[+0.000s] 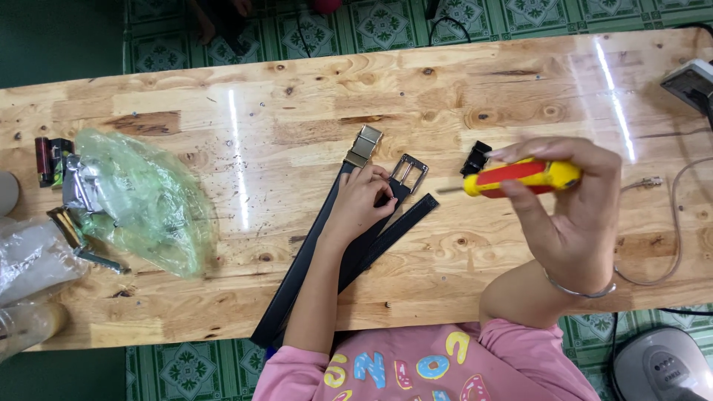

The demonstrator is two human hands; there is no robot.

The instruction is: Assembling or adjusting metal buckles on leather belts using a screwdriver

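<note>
Two black belts [297,278] lie side by side on the wooden table [445,89], running from the near edge up toward the middle. My left hand [362,200] presses down on them near a silver frame buckle [409,172]. A brass-coloured buckle [364,145] caps the left belt's far end. My right hand [568,212] is raised above the table, gripping a red and yellow screwdriver [520,178] whose metal tip points left toward the silver buckle. A small black clip [475,157] lies just beyond the screwdriver.
A green plastic bag [145,200] with metal buckles beside it sits at the left, with clear bags at the left edge. A grey cable [672,223] loops at the right. A grey device [694,82] rests at the far right corner.
</note>
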